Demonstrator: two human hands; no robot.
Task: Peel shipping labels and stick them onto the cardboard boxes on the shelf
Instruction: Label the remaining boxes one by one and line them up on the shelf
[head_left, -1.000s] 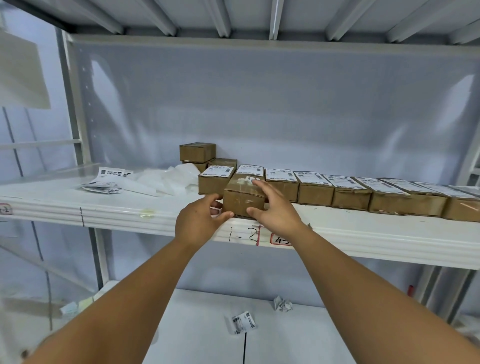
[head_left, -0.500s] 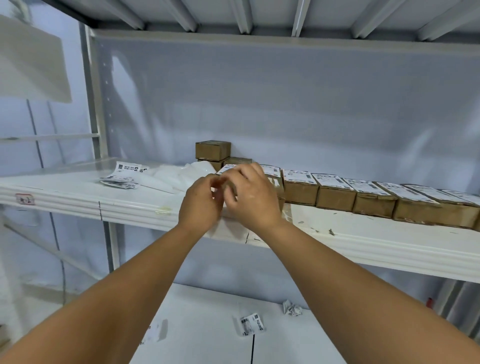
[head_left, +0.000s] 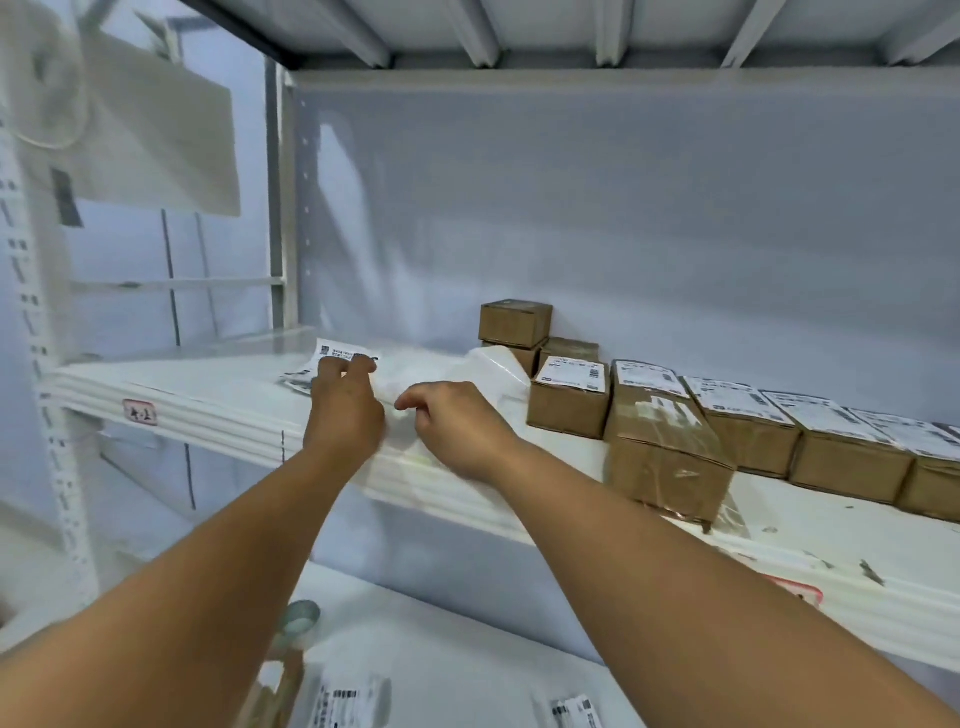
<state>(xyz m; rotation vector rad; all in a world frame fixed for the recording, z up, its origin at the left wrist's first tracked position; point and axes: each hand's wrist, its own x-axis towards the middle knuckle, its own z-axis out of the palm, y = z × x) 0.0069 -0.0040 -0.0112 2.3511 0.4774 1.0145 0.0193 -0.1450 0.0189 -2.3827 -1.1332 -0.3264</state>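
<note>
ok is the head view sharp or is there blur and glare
Head view: the left hand and right hand are slightly blurred, glare streaks the back panel, and the wide-angle lens bows the shelf edge.

Bright, even bluish light; glare streaks on the back panel (head_left: 571, 234); edges bow, foreground perhaps motion-blurred

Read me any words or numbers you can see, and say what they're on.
Shelf-edge tag: handwritten marks, too blurred to read.
Box labels: print and barcodes, too small to read.
Loose label stack: print too small to read.
Nothing can be quoted.
</note>
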